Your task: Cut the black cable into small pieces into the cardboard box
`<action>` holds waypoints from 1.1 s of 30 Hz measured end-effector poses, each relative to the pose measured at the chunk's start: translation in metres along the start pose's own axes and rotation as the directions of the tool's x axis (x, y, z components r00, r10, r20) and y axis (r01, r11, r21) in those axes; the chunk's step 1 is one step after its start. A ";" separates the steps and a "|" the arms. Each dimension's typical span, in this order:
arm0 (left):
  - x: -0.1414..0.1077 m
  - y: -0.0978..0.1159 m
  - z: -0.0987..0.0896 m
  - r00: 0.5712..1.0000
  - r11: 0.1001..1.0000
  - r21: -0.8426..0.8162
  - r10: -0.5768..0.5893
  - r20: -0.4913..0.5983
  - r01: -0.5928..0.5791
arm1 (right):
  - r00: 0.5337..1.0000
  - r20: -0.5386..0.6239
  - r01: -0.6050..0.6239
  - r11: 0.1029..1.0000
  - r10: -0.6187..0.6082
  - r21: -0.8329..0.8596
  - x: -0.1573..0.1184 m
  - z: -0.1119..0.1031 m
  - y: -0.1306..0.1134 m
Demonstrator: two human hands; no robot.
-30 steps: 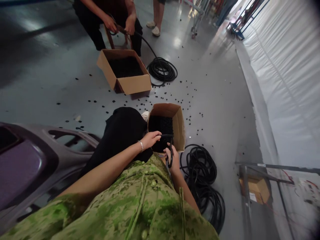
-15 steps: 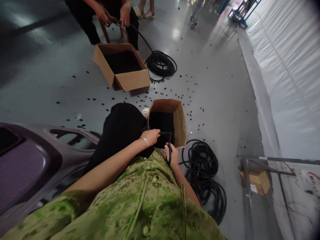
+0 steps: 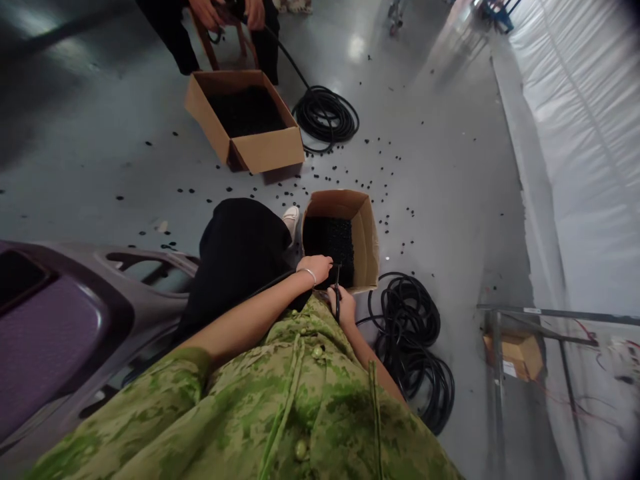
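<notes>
My left hand (image 3: 316, 267), with a bracelet at its wrist, is closed on a black rubber tube (image 3: 273, 283) that runs back under my forearm across my thigh. My right hand (image 3: 343, 307) grips black-handled scissors (image 3: 337, 303), blades pointing up at the tube's end near my left fingertips. Both hands are over the near edge of an open cardboard box (image 3: 369, 240). Small black cut pieces (image 3: 330, 237) fill its bottom. Whether the blades touch the tube is too small to tell.
Tangled black tubing (image 3: 410, 333) lies on the floor at right. Ahead, a seated person's hands (image 3: 230, 13) hold tubing from another coil (image 3: 327, 113), behind a second cardboard box (image 3: 267, 152). Black bits litter the floor. A purple-grey chair (image 3: 55, 333) stands at left, a metal frame (image 3: 497, 373) at right.
My left hand has moved right, closer to the scissors, and less tube shows between the hands. The scissors look more closed. The view has shifted slightly.
</notes>
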State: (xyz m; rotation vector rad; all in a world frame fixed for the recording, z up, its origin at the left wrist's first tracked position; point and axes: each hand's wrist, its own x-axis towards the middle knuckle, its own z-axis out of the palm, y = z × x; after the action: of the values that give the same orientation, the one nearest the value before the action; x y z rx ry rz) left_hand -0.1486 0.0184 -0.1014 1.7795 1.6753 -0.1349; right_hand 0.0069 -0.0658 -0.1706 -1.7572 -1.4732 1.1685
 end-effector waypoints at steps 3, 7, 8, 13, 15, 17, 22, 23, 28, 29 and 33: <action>0.004 -0.005 0.001 1.000 0.999 -0.042 -0.004 0.008 0.004 | 1.000 0.013 0.014 1.000 -0.014 -0.010 0.000 0.001 -0.002; 0.007 -0.009 0.002 1.000 0.998 -0.070 0.009 0.008 -0.008 | 0.998 0.040 -0.054 0.995 0.051 0.087 0.000 0.001 -0.004; 0.007 -0.009 0.002 1.000 0.997 -0.074 0.011 0.012 -0.010 | 0.996 0.051 -0.073 0.991 0.067 0.116 0.000 0.000 -0.004; 0.008 -0.010 0.005 1.000 0.995 -0.101 0.005 0.019 -0.003 | 0.992 0.092 -0.104 0.977 0.088 0.184 0.000 -0.001 -0.006; 0.006 -0.009 0.004 1.000 0.994 -0.112 0.006 0.014 -0.005 | 0.989 0.099 -0.128 0.971 0.110 0.204 0.000 -0.001 -0.007; 0.003 -0.008 0.002 1.000 0.993 -0.117 0.010 0.007 -0.009 | 0.983 0.124 -0.161 0.953 0.133 0.257 0.001 -0.003 -0.009; -0.002 -0.006 -0.004 0.996 0.993 -0.115 -0.012 -0.090 0.002 | 0.964 0.185 -0.251 0.875 0.189 0.414 0.010 -0.025 -0.014; -0.002 -0.005 -0.005 0.994 0.993 -0.114 -0.018 -0.109 0.005 | 0.965 0.160 -0.258 0.860 0.207 0.440 0.013 -0.031 -0.014; -0.002 -0.004 -0.005 0.997 0.996 -0.093 -0.019 -0.078 0.012 | 0.980 0.087 -0.201 0.855 0.181 0.478 0.013 -0.033 -0.011; -0.002 -0.004 -0.005 0.997 0.996 -0.090 -0.018 -0.070 0.012 | 0.983 0.100 -0.185 0.864 0.156 0.469 0.011 -0.027 -0.010; -0.001 -0.005 -0.004 0.999 0.997 -0.072 -0.013 -0.041 0.010 | 0.991 0.112 -0.110 0.932 0.075 0.346 0.004 -0.001 -0.003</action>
State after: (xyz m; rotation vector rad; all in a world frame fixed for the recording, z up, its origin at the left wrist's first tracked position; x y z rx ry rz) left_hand -0.1550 0.0190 -0.0999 1.7306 1.6984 -0.0431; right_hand 0.0062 -0.0615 -0.1689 -1.5534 -1.1539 1.4826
